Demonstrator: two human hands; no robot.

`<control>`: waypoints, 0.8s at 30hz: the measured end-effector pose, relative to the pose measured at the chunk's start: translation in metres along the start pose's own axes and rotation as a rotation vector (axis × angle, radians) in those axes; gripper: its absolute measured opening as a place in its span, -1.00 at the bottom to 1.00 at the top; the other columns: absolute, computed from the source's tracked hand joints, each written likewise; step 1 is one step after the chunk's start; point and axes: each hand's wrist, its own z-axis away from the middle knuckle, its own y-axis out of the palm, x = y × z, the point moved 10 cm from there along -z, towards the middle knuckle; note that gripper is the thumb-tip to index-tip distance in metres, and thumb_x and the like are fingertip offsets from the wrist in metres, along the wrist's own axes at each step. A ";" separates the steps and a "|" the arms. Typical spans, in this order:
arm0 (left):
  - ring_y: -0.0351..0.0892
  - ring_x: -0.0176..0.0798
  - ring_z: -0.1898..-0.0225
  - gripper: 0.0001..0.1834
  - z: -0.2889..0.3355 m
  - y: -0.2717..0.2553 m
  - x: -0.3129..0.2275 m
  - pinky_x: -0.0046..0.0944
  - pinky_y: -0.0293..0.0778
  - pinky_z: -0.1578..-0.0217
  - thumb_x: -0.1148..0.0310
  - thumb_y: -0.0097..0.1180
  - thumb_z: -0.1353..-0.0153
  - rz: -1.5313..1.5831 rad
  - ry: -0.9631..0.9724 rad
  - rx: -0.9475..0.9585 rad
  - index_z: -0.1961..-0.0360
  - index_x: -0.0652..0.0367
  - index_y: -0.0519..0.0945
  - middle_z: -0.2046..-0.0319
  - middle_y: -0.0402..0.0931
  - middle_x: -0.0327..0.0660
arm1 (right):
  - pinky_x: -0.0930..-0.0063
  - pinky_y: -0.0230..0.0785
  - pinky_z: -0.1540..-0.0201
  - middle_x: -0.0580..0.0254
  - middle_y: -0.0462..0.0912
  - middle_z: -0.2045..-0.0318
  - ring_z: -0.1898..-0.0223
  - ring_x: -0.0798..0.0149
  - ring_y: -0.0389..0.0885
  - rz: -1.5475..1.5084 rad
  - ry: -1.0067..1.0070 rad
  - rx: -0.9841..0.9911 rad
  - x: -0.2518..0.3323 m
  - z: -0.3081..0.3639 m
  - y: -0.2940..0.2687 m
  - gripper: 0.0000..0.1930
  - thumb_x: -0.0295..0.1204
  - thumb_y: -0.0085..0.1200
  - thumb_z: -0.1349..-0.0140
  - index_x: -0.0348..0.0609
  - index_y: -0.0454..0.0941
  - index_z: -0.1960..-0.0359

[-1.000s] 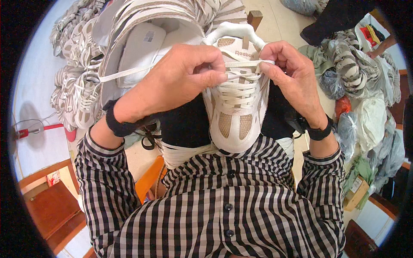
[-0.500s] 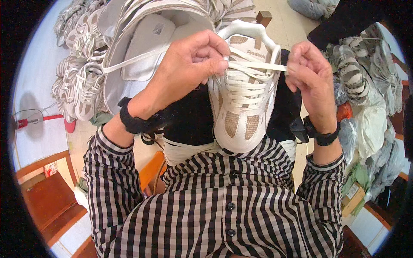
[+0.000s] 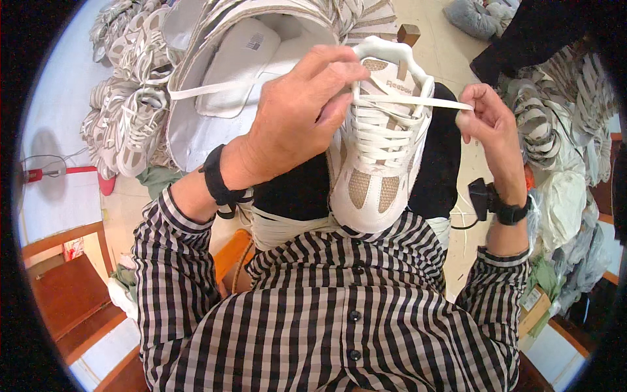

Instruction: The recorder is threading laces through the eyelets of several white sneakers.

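Observation:
A white and beige sneaker (image 3: 373, 208) rests on my lap, toe toward me, with white laces crossed over its tongue. My right hand (image 3: 495, 127), out to the right of the shoe, pinches one length of the shoelace (image 3: 444, 102) and holds it taut across the upper eyelets. At the left edge of the lacing my left hand (image 3: 297, 114) is closed, its thumb and forefinger at the top eyelets. Another stretch of white lace trails leftward from behind that hand. The fingertips partly hide what they grip; it appears to be lace.
Beyond my left hand stands a large white-lined container (image 3: 186, 130) holding pale shoe parts. Stacked sneakers (image 3: 134, 130) lie to its left. Bundled shoe uppers (image 3: 542, 124) and plastic bags (image 3: 562, 202) are at right. A wooden chair (image 3: 68, 294) stands at lower left.
My right hand has moved right and slightly down, drawing out a longer length of lace. My left hand has turned and shifted right, toward the top eyelets. The shoe has shifted slightly right.

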 end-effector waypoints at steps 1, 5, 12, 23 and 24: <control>0.54 -0.24 0.43 -0.74 0.000 -0.003 0.000 -0.29 0.46 0.48 0.55 0.17 -0.12 -0.092 0.005 -0.008 0.13 0.17 0.54 0.12 0.55 -0.11 | 0.60 0.23 0.48 0.49 0.39 0.48 0.52 0.57 0.31 0.216 -0.102 -0.011 0.008 0.005 0.001 -0.81 -0.53 0.15 -0.16 -0.16 0.48 0.20; 0.59 -0.03 0.40 -0.74 -0.002 0.003 0.004 -0.12 0.49 0.47 0.51 0.15 -0.12 -0.420 0.040 0.198 0.13 0.15 0.50 0.30 0.56 -0.09 | 0.40 0.36 0.37 0.18 0.50 0.43 0.44 0.19 0.53 0.803 -0.329 -0.151 0.030 0.021 -0.003 -0.83 -0.59 0.09 -0.19 -0.19 0.52 0.17; 0.61 0.04 0.43 -0.85 -0.010 -0.014 -0.001 -0.08 0.48 0.48 0.57 0.04 -0.06 -0.665 0.132 0.338 0.30 0.17 0.45 0.49 0.53 -0.06 | 0.18 0.43 0.25 0.09 0.50 0.29 0.22 0.00 0.56 1.305 -0.451 -0.283 0.048 0.032 -0.022 -0.92 -0.53 0.01 -0.23 -0.18 0.49 0.25; 0.60 0.09 0.39 -0.79 0.040 -0.125 0.017 -0.03 0.47 0.41 0.60 -0.03 -0.12 -0.883 -0.111 0.416 0.20 0.19 0.44 0.42 0.54 0.01 | -0.05 0.31 0.30 -0.25 0.55 0.37 0.27 -0.33 0.51 1.240 -0.109 -0.278 -0.031 0.059 -0.148 -0.92 -0.53 -0.13 -0.27 -0.27 0.40 0.27; 0.60 0.08 0.39 -0.79 0.049 -0.135 0.013 -0.03 0.47 0.42 0.60 -0.03 -0.12 -0.904 -0.112 0.407 0.19 0.19 0.44 0.41 0.54 0.00 | -0.05 0.32 0.29 -0.26 0.55 0.37 0.27 -0.33 0.52 1.245 -0.089 -0.294 -0.037 0.067 -0.159 -0.92 -0.54 -0.12 -0.26 -0.27 0.40 0.27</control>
